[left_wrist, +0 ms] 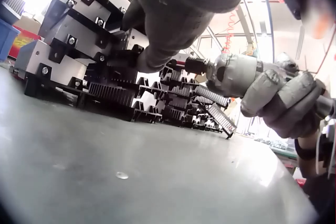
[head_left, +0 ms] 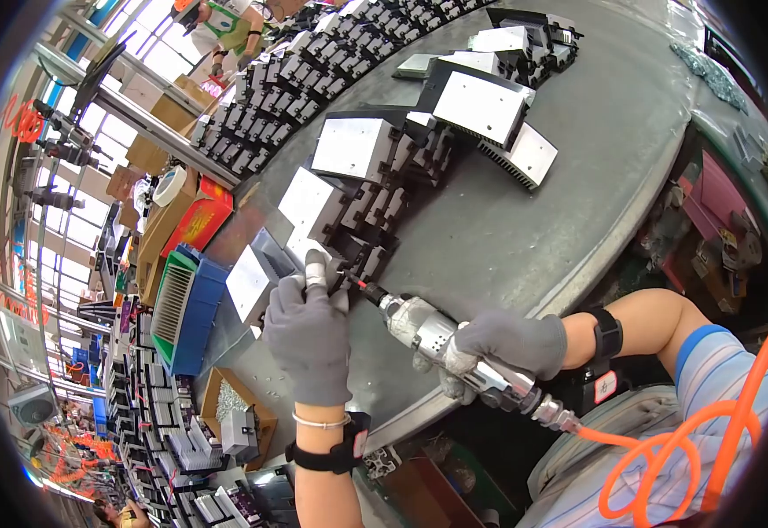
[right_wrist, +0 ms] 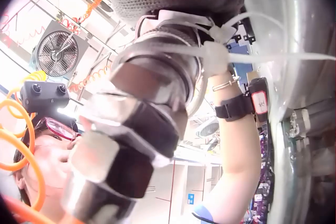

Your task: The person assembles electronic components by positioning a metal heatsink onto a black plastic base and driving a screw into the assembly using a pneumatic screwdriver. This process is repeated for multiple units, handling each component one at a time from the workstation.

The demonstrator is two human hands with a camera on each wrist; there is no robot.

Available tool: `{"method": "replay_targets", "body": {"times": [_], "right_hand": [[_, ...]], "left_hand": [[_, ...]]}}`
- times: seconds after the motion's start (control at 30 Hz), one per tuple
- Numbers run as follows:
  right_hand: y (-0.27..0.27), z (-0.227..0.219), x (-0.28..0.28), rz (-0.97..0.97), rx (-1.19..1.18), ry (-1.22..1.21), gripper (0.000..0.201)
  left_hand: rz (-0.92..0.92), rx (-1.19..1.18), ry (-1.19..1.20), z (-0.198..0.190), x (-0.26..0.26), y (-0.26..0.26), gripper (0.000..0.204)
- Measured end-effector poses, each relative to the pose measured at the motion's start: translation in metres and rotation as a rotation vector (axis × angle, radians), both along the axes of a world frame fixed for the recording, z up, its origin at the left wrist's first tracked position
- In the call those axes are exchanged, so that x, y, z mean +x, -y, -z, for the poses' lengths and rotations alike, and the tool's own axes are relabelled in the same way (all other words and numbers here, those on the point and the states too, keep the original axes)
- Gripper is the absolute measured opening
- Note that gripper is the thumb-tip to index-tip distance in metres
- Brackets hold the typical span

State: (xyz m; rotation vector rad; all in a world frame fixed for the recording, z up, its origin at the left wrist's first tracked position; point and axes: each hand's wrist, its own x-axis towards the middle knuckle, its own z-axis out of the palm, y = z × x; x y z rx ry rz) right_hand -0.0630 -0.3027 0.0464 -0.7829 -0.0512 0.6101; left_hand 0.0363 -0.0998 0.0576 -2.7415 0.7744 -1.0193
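In the head view the gloved right hand (head_left: 498,348) grips a silver air screwdriver (head_left: 428,330) around its body, with an orange hose at its rear. Its bit points at the black brackets of a stacked metal box (head_left: 313,202). The gloved left hand (head_left: 309,330) is at the stack beside the bit, fingers bent toward the brackets; whether it pinches a small part cannot be told. In the left wrist view the left hand (left_wrist: 168,24) reaches to the stacked boxes (left_wrist: 68,35), and the right hand (left_wrist: 286,98) holds the tool. The right wrist view shows the tool's hose fitting (right_wrist: 126,129) close up.
More boxes with black brackets (head_left: 349,145) stand further along the grey table (head_left: 577,238). Left of it are a blue bin (head_left: 199,326) and a cardboard box of screws (head_left: 265,414). A curved row of many units lies behind. Another person (head_left: 225,31) stands at the far end.
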Motion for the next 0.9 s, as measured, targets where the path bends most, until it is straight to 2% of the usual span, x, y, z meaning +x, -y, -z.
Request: {"method": "replay_targets", "body": {"times": [0.03,0.07,0.13,0.17,0.2,0.27,0.3,0.33,0.4,0.6,0.9], "right_hand": [[0.003,0.001,-0.001,-0.015,0.003,0.013,0.081],[0.007,0.002,-0.002,-0.023,-0.002,0.014,0.081],[0.015,0.005,-0.002,-0.109,0.043,0.031,0.081],[0.018,0.005,-0.001,-0.138,0.062,0.0,0.083],[0.02,0.007,0.0,-0.148,0.062,-0.004,0.083],[0.02,0.01,0.002,-0.329,0.079,0.032,0.087],[0.018,0.001,-0.003,-0.302,0.052,0.005,0.092],[0.017,-0.001,-0.006,-0.314,0.054,0.004,0.092],[0.016,-0.003,-0.01,-0.34,0.002,0.034,0.096],[0.019,0.001,-0.016,-0.379,0.072,0.028,0.097],[0.024,0.008,-0.022,-0.362,0.098,0.037,0.097]], "left_hand": [[0.074,-0.041,-0.002,-0.006,-0.005,0.0,0.03],[0.067,-0.046,-0.001,-0.002,-0.011,-0.002,0.03],[0.12,-0.995,-0.361,0.009,-0.028,-0.005,0.035],[0.05,-1.135,-0.589,0.006,-0.038,-0.008,0.035],[0.04,-1.138,-0.587,0.004,-0.043,-0.006,0.035],[0.139,-1.472,-0.953,0.003,-0.049,-0.002,0.038],[0.148,-1.567,-1.016,0.006,-0.049,-0.004,0.04],[0.138,-1.572,-1.007,0.01,-0.05,-0.008,0.04],[0.232,-1.667,-1.105,0.014,-0.051,-0.015,0.04],[0.214,-1.862,-1.152,0.018,-0.061,-0.017,0.043],[0.207,-1.75,-1.18,0.011,-0.064,-0.012,0.043]]}}
